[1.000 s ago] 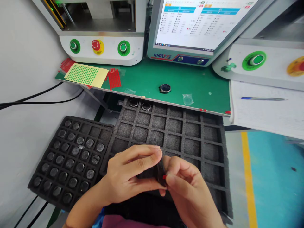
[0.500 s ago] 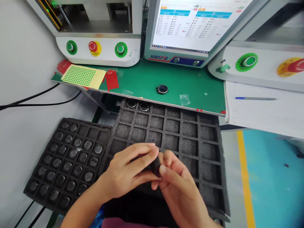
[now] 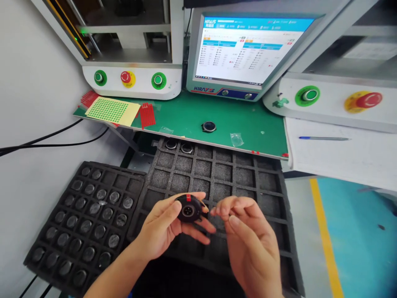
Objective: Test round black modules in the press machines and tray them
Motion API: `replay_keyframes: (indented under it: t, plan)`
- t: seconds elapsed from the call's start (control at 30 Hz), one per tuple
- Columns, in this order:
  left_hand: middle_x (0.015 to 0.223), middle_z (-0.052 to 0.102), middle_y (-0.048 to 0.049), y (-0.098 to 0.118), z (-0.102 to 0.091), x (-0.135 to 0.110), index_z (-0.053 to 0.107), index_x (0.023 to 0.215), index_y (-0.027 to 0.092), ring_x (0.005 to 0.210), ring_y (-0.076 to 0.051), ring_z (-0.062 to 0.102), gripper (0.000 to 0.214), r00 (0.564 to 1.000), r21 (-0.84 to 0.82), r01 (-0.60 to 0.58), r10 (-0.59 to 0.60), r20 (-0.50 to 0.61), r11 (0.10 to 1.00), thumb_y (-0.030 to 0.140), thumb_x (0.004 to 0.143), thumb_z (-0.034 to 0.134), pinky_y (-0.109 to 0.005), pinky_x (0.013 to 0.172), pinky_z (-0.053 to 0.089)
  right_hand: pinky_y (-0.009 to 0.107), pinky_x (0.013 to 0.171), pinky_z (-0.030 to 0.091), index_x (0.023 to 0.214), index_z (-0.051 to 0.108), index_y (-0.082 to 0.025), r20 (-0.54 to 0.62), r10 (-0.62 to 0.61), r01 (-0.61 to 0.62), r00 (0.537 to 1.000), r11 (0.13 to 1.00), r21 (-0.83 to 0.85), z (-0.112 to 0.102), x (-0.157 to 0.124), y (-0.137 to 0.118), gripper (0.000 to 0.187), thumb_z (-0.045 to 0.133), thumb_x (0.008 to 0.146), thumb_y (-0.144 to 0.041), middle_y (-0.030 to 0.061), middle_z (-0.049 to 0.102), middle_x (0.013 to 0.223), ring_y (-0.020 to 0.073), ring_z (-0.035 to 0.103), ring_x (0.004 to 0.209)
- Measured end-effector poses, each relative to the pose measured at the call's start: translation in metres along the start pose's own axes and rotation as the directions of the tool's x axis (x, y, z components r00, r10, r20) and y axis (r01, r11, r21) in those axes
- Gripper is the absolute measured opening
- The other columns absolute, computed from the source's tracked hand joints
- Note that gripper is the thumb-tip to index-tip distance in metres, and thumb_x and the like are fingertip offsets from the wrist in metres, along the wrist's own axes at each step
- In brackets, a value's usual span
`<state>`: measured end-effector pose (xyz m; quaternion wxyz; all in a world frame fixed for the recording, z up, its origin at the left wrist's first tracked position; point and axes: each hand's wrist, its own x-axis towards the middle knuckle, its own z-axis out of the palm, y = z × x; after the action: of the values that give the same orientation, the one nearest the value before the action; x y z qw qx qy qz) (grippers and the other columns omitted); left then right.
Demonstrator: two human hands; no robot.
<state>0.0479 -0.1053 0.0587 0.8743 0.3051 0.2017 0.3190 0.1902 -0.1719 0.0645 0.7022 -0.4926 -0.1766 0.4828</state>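
Observation:
My left hand holds a round black watch case by its rim, its back turned up, with a small red tab at its top edge. My right hand hovers just right of the case, thumb and forefinger pinched together; whether anything is between them I cannot make out. Both hands are over a large black foam tray with square pockets. Two round cases lie in the pockets at its far left corner.
A smaller foam tray at the left holds several round discs. On the green bench mat lie another watch case, a clear film scrap, red strips and a green dot sheet. Behind stand a monitor and button panels; paper and pen at right.
The left hand has turned the case so its back faces up. The right hand has let go of it and drawn slightly to the right. The camera has tilted up.

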Motion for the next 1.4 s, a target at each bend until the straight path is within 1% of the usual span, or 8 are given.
replay_keyframes:
  t: [0.13,0.23,0.4,0.67,0.77,1.0,1.23,1.4]
  plan:
    - [0.096,0.068,-0.0073,-0.008,0.007,-0.008,0.065,0.116,0.019,0.07,-0.014,0.07,0.029,0.997,-0.061,0.04,-0.044,-0.058,0.997,0.034,0.098,0.049,-0.019,0.049,0.056,0.028,0.081,0.048,0.084,0.062,-0.027,-0.077,-0.254,0.249,0.964,0.966,-0.074,0.006,-0.011,0.011,0.012,0.067,0.085,-0.015,-0.0008,0.061,0.084,0.014,0.059,0.083]
    - [0.093,0.067,-0.0061,-0.01,0.013,-0.012,0.062,0.107,0.018,0.064,-0.01,0.064,0.023,0.979,0.082,0.017,-0.001,-0.202,0.996,0.036,0.096,0.052,-0.016,0.048,0.051,0.03,0.087,0.047,0.087,0.062,-0.028,-0.067,-0.303,0.294,0.951,0.948,-0.119,0.01,-0.016,0.017,0.014,0.064,0.087,-0.014,0.0007,0.06,0.093,0.0153,0.059,0.091]
    - [0.081,0.064,-0.004,-0.009,0.019,-0.014,0.058,0.1,0.017,0.065,-0.01,0.059,0.022,0.972,0.346,0.051,0.032,-0.231,0.937,0.036,0.099,0.047,-0.018,0.055,0.051,0.037,0.096,0.049,0.105,0.062,-0.031,-0.003,-0.236,0.232,0.972,0.959,-0.162,0.013,-0.018,0.025,0.019,0.058,0.092,-0.018,0.0034,0.052,0.119,0.0177,0.059,0.105]
    - [0.081,0.059,-0.001,-0.013,0.018,-0.01,0.056,0.09,0.017,0.061,-0.009,0.056,0.024,0.974,0.333,0.01,0.066,-0.215,0.943,0.04,0.094,0.055,-0.019,0.053,0.05,0.033,0.094,0.056,0.128,0.058,-0.032,0.182,-0.093,0.112,0.979,0.989,-0.096,0.01,-0.019,0.033,0.032,0.051,0.097,-0.026,0.0067,0.057,0.133,0.0194,0.063,0.115]
    - [0.076,0.056,0.0008,-0.015,0.019,-0.011,0.053,0.085,0.017,0.057,-0.008,0.055,0.025,0.971,0.398,0.014,0.083,-0.224,0.917,0.039,0.096,0.051,-0.02,0.052,0.049,0.03,0.094,0.055,0.127,0.061,-0.033,0.155,-0.019,0.029,0.988,0.998,-0.059,0.014,-0.02,0.033,0.032,0.053,0.096,-0.029,0.0042,0.064,0.129,0.0178,0.064,0.114]
    - [0.079,0.058,0.0013,-0.016,0.014,-0.015,0.053,0.093,0.02,0.068,-0.01,0.052,0.018,0.975,0.77,-0.045,0.197,-0.106,0.636,0.031,0.101,0.04,-0.022,0.068,0.045,0.024,0.094,0.052,0.112,0.071,-0.032,0.126,0.123,-0.121,0.984,0.992,-0.026,0.028,-0.018,0.028,0.025,0.059,0.091,-0.034,0.0,0.073,0.118,0.0158,0.066,0.112]
    - [0.081,0.063,-0.002,-0.016,0.02,-0.009,0.049,0.094,0.02,0.068,-0.011,0.056,0.01,0.954,0.884,-0.186,0.292,0.059,0.428,0.017,0.096,0.039,-0.021,0.062,0.044,0.019,0.078,0.053,0.089,0.079,-0.028,-0.037,0.14,-0.139,0.989,0.99,0.033,0.035,-0.017,0.024,0.022,0.06,0.078,-0.027,-0.0014,0.078,0.09,0.0129,0.071,0.086]
    - [0.093,0.069,-0.0077,-0.02,0.021,-0.005,0.051,0.102,0.018,0.081,-0.016,0.065,0.015,0.944,0.906,-0.218,0.313,0.102,0.362,0.015,0.094,0.039,-0.025,0.067,0.049,0.022,0.075,0.052,0.077,0.081,-0.029,-0.19,0.124,-0.118,0.974,0.992,0.041,0.04,-0.014,0.025,0.022,0.06,0.07,-0.027,-0.002,0.078,0.085,0.0143,0.071,0.084]
